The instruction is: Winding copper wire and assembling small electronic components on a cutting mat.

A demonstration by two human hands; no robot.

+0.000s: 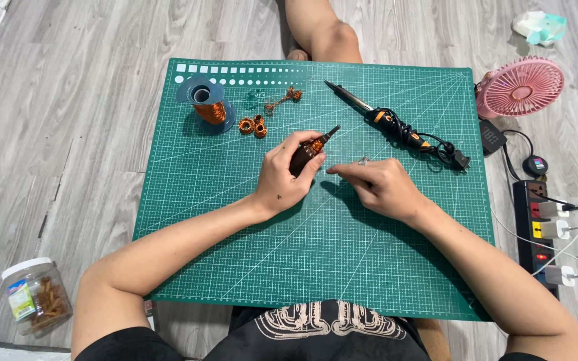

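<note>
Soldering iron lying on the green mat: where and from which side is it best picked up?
Probably the orange-and-black handle of the soldering iron, from above with fingers across its width. It lies flat and diagonal; the metal tip points up-left, the coiled cord trails down-right, so mid-handle stays free of both.

Dark copper-wound rod (310, 148) lies tilted above green mat.

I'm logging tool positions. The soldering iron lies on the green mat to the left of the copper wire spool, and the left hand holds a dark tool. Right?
Not quite. In the head view the soldering iron lies on the green mat to the right of the copper wire spool. The left hand does hold the dark tool.
</note>
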